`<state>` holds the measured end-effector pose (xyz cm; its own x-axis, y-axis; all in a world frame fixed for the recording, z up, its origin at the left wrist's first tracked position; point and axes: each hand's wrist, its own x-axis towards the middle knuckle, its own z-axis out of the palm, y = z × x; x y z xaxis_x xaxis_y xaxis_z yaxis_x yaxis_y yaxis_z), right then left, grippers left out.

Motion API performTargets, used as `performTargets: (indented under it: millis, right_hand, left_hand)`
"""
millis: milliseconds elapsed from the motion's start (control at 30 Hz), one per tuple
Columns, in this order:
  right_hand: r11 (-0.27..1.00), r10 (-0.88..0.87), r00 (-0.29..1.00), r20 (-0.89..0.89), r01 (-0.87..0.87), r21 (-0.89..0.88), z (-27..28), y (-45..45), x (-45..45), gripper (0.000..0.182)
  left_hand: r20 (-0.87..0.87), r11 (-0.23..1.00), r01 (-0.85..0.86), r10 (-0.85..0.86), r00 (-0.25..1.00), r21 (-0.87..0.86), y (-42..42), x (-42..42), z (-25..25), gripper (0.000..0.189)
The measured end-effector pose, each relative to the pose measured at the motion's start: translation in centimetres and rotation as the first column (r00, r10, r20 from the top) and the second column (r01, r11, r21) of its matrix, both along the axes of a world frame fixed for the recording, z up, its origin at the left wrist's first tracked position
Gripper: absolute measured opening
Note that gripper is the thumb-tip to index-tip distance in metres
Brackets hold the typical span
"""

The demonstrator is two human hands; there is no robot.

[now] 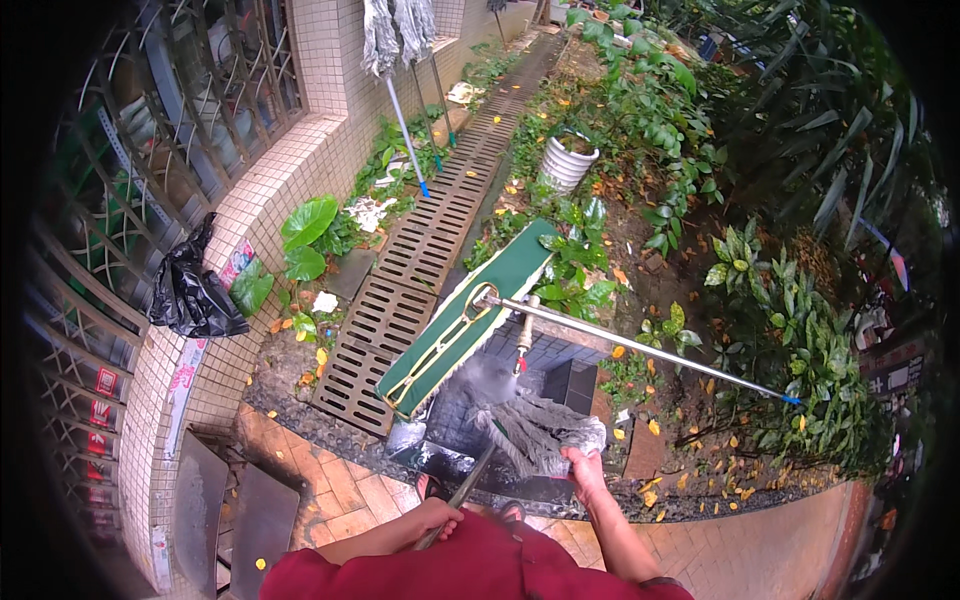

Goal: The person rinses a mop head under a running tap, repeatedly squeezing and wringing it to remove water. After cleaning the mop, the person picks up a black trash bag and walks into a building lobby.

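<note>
My left hand [439, 519] is closed around the shaft [472, 476] of a grey string mop, close to my body. With my right hand [585, 474] I grip the outer ends of the wet mop strands [536, 431], spread to the right over a dark tiled basin [450, 397]. Water sprays from a tap with a red handle [520, 365] just above the strands. Behind the tap, a green flat mop [469, 319] lies slanted across the basin's far side. Its metal pole [645, 346] reaches right over the plants.
A slotted drain grating [427, 277] runs away from the basin. String mops [399, 37] lean heads-up against the tiled wall [319, 60]. A black plastic bag [196, 289] hangs by the window grille [172, 112]. A white ribbed pot [568, 163] stands among plants; yellow leaves lie scattered about.
</note>
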<state>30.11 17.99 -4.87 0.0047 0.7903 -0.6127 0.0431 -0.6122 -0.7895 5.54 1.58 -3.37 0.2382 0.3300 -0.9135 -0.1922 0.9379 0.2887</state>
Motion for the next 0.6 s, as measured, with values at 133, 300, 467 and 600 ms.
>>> performTargets:
  millis: [133, 300, 467, 600]
  right_hand:
    - [0.985, 0.072, 0.997, 0.020, -0.074, 0.159, 0.0, 2.9, -2.3, 0.027]
    - [0.977, 0.148, 0.989, -0.011, -0.144, 0.158, 1.3, 8.5, -3.5, 0.033]
    - [0.970, 0.137, 0.987, 0.085, -0.151, 0.192, 0.2, 14.3, 0.9, 0.037]
    - [0.997, 0.075, 0.996, 0.050, -0.076, 0.008, -1.2, 17.5, 7.1, 0.025]
  left_hand:
    - [0.186, 0.979, -0.178, 0.193, 0.963, -0.096, 0.0, -0.5, -2.4, 0.016]
    - [0.312, 0.972, -0.205, 0.230, 0.922, -0.111, 1.1, 0.0, -3.6, 0.017]
    - [0.518, 0.953, -0.277, 0.301, 0.801, -0.127, 1.7, 1.4, -7.0, 0.016]
    - [0.503, 0.940, -0.316, 0.337, 0.796, -0.130, 2.0, 3.8, -8.6, 0.016]
